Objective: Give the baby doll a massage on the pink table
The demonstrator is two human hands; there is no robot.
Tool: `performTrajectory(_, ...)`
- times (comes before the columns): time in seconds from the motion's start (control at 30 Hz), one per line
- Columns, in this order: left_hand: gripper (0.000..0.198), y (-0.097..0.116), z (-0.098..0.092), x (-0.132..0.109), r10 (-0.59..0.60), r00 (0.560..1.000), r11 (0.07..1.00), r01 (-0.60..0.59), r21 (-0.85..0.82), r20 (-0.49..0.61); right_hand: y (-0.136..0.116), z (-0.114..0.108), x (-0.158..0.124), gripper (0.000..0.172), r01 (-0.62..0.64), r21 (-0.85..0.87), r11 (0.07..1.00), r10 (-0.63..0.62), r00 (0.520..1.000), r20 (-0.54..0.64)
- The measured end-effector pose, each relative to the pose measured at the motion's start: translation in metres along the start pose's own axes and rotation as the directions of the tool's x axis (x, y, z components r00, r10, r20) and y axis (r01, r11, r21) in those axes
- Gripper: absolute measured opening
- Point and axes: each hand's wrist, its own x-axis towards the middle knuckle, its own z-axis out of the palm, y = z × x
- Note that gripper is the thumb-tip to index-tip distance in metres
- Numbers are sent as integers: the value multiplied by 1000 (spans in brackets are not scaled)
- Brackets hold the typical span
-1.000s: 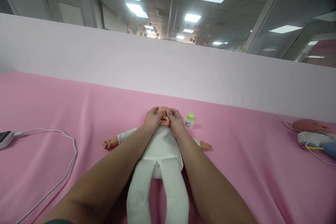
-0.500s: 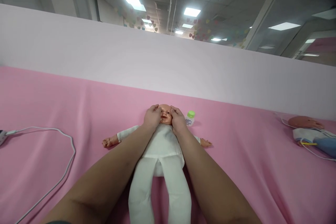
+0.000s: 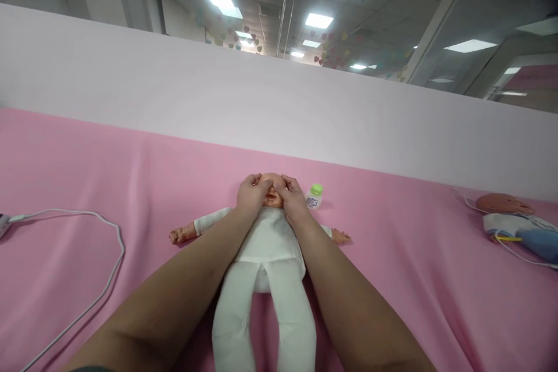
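Observation:
A baby doll (image 3: 265, 238) in white cloth clothing lies on its back on the pink sheet, legs toward me and arms spread out. My left hand (image 3: 252, 193) wraps the left side of the doll's head, its thumb on the face near the nose. On the right side of the head, my right hand (image 3: 293, 195) is placed the same way, with its thumb over the eye area. Both thumbs cover the doll's eyes, while its mouth and forehead show between my hands. A small clear bottle (image 3: 313, 197) with a green cap stands just right of my right hand.
On the pink sheet (image 3: 392, 232), a white cable (image 3: 120, 238) curves at the left. At the far right lies another doll (image 3: 503, 203) with white and blue clothing and thin tubes. A white panel (image 3: 279, 110) rises behind, with glass above it.
Both thumbs have moved inward across the doll's face and now cover its eyes, which showed before. The hands remain on the sides of the head.

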Motion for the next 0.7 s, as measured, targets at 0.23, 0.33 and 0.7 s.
performTrajectory(0.23, 35, -3, 4, 2, 3, 1000, 999, -4, -53, -11, 8, 0, 9, 47, 34, -35, 999, -36, 997, -63)
performTrajectory(0.33, 25, -5, 5, 5, -21, 999, 998, 19, -58, -33, 14, -2, 14, 40, 8, 13, 1000, -7, 998, -59)
performTrajectory(0.7, 39, -7, 1, 5, -7, 999, 998, 5, -58, -34, 10, -2, 10, 50, -18, 73, 997, 17, 1000, 12)
